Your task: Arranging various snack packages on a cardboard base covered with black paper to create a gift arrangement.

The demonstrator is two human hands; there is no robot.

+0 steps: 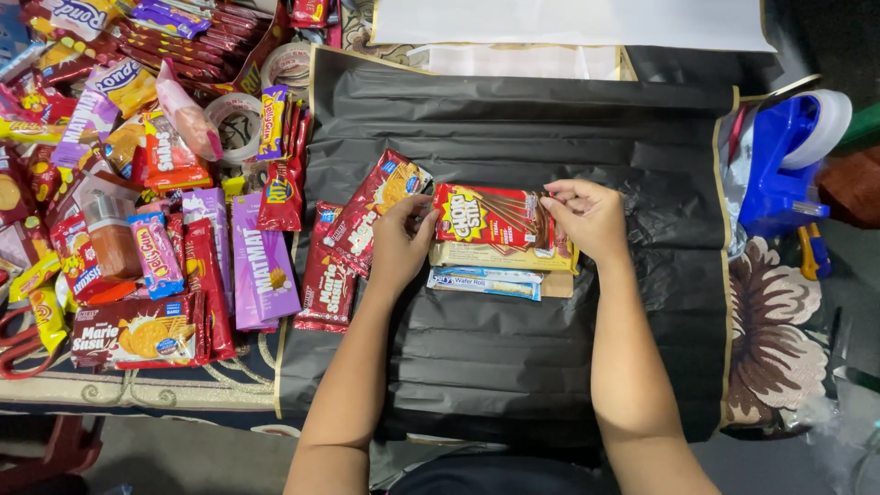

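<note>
A red snack packet [490,218] with a picture of chocolate sticks lies on top of a small stack in the middle of a black sheet [513,137]. My left hand [401,243] holds the packet's left end. My right hand [588,217] pinches its upper right corner. Under it sit a cream-coloured packet [500,258], a blue and white wafer packet [484,282] and a brown piece of card [555,286]. A red biscuit packet [376,207] lies tilted just left of my left hand, another red packet [327,280] below it.
Several snack packets cover the table's left side, among them a purple packet [261,261] and a red biscuit pack [137,335]. Tape rolls [234,119] lie beyond them. A blue tape dispenser [788,156] stands at the right, white paper [568,23] at the far edge.
</note>
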